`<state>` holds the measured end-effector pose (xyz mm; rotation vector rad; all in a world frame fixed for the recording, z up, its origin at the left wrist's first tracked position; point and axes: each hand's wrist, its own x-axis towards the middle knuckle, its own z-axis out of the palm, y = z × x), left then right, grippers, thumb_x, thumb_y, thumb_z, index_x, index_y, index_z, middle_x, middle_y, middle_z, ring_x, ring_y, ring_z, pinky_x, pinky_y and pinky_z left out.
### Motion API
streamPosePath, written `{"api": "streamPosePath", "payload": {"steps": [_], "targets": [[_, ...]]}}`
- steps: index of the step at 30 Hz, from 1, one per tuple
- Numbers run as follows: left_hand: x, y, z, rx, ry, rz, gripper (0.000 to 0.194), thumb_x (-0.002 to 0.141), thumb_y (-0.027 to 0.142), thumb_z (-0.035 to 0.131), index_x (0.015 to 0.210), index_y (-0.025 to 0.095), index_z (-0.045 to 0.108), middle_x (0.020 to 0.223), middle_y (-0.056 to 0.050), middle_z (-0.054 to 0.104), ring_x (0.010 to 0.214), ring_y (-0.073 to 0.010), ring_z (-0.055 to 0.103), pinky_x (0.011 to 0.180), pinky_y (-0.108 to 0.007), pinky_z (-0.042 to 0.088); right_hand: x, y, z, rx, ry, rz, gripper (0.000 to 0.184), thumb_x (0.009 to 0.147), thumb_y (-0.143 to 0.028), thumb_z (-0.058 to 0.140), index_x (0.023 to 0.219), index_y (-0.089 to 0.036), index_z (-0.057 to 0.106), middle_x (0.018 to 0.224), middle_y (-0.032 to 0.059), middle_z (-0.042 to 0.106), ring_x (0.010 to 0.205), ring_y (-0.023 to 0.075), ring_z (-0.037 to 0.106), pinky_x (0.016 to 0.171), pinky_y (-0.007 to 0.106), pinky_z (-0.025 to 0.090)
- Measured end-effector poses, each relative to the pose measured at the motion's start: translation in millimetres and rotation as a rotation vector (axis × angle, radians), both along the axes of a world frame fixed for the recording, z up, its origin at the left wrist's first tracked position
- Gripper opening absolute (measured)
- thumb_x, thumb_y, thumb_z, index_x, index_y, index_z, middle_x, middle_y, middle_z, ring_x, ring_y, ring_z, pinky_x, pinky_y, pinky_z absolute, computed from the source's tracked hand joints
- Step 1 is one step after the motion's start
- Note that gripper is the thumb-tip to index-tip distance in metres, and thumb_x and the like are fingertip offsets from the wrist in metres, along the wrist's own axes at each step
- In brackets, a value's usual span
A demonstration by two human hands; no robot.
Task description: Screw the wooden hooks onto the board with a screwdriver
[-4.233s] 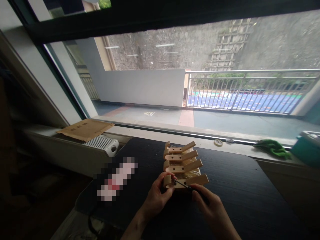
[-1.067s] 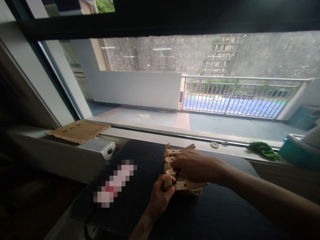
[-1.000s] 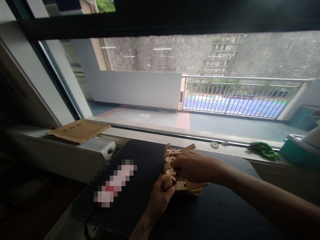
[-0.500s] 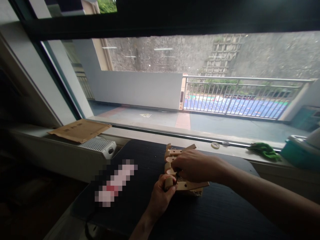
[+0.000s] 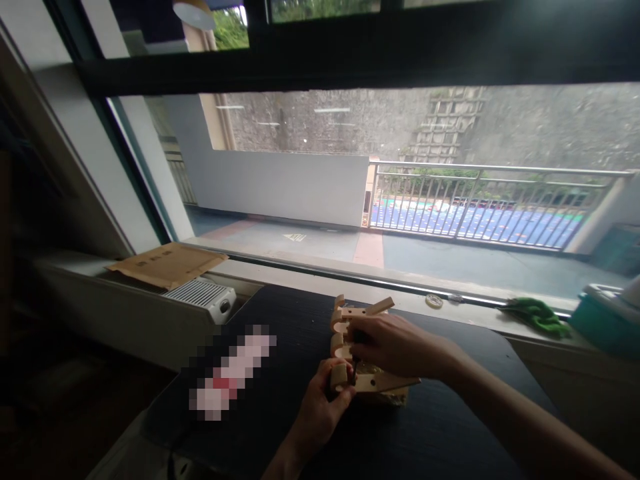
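On the dark table, several pale wooden pieces with rounded ends and drilled holes lie side by side on a block. My left hand pinches the rounded end of the nearest wooden piece, thumb in front and fingers behind. Above it, my right hand is closed around a thin dark tool, like a screwdriver, pointing down at that piece beside my left fingertips. Most of the tool is hidden in my right fist, so its kind is unclear. That hand also covers parts of the middle wooden pieces.
A pixelated pink object lies on the table's left. Along the window sill are a brown envelope over a white ribbed device, a tape roll, a green cloth and a teal container.
The whole view has shifted slightly, with everything sitting a little lower. My right fist has turned a little on the tool; my left hand keeps its hold on the wooden piece.
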<state>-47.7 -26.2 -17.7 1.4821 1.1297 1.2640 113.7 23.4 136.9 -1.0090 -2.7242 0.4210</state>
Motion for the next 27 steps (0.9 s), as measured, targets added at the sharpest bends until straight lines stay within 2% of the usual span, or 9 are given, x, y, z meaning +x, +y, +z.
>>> {"api": "streamPosePath", "payload": {"steps": [4,7,9,13,17,21,24,27], "targets": [[7,13,-7.5,0.001,-0.084,-0.017,0.022,0.075,0.016,0.062,0.096,0.02,0.056,0.091,-0.003,0.059,0.088,-0.0186,0.057,0.082,-0.029,0.044,6,9,-33.7,0.01,0.195,-0.195,0.016,0.086,-0.025,0.046,0.1,-0.02,0.053,0.081,0.0019,0.065,0.069,0.0148,0.056,0.061,0.025,0.036],[17,34,-11.7,0.029,-0.116,0.006,0.021,0.073,0.016,0.063,0.094,0.019,0.057,0.088,-0.003,0.06,0.086,-0.0187,0.057,0.081,-0.029,0.044,7,22,-53.7,0.015,0.336,-0.258,0.027,0.087,-0.026,0.044,0.114,-0.023,0.048,0.085,0.0021,0.065,0.072,0.0171,0.059,0.064,0.028,0.04],[23,46,-13.2,0.053,-0.12,0.033,0.021,0.072,0.015,0.064,0.091,0.018,0.058,0.087,-0.003,0.061,0.085,-0.0183,0.056,0.081,-0.029,0.044,7,29,-61.2,0.04,0.404,-0.29,0.033,0.087,-0.026,0.044,0.121,-0.023,0.044,0.082,0.0022,0.065,0.07,0.0177,0.059,0.063,0.029,0.041],[25,53,-13.4,0.053,-0.18,0.005,0.022,0.071,0.015,0.066,0.091,0.019,0.06,0.087,-0.003,0.061,0.084,-0.0174,0.056,0.08,-0.028,0.044,12,35,-61.5,0.035,0.419,-0.28,0.033,0.087,-0.028,0.044,0.12,-0.024,0.048,0.074,0.0014,0.064,0.062,0.0168,0.057,0.059,0.028,0.042],[23,52,-16.7,0.011,-0.26,-0.024,0.026,0.07,0.021,0.069,0.095,0.019,0.061,0.086,-0.002,0.062,0.082,-0.0168,0.056,0.076,-0.026,0.044,21,34,-55.8,0.032,0.411,-0.217,0.037,0.089,-0.029,0.043,0.125,-0.029,0.049,0.083,0.0025,0.065,0.068,0.0163,0.058,0.062,0.027,0.042],[21,60,-34.6,-0.034,-0.367,0.023,0.043,0.062,0.033,0.077,0.1,0.02,0.061,0.09,-0.005,0.066,0.085,-0.0204,0.06,0.078,-0.029,0.044,23,39,-58.4,0.031,0.476,-0.215,0.035,0.087,-0.028,0.048,0.121,-0.03,0.054,0.087,0.0022,0.067,0.072,0.0158,0.059,0.066,0.027,0.043],[19,67,-48.6,-0.087,-0.423,0.041,0.048,0.058,0.037,0.08,0.1,0.02,0.062,0.09,-0.007,0.069,0.086,-0.0217,0.061,0.082,-0.032,0.044,20,44,-62.2,0.048,0.52,-0.216,0.033,0.085,-0.027,0.052,0.117,-0.029,0.057,0.089,0.002,0.067,0.074,0.0156,0.059,0.067,0.027,0.043],[18,69,-52.6,-0.109,-0.436,0.049,0.049,0.056,0.038,0.081,0.098,0.02,0.063,0.09,-0.007,0.07,0.087,-0.0226,0.062,0.082,-0.033,0.044,20,46,-62.8,0.065,0.527,-0.223,0.035,0.084,-0.024,0.052,0.118,-0.029,0.057,0.085,0.001,0.067,0.068,0.0142,0.058,0.065,0.025,0.043]]}}
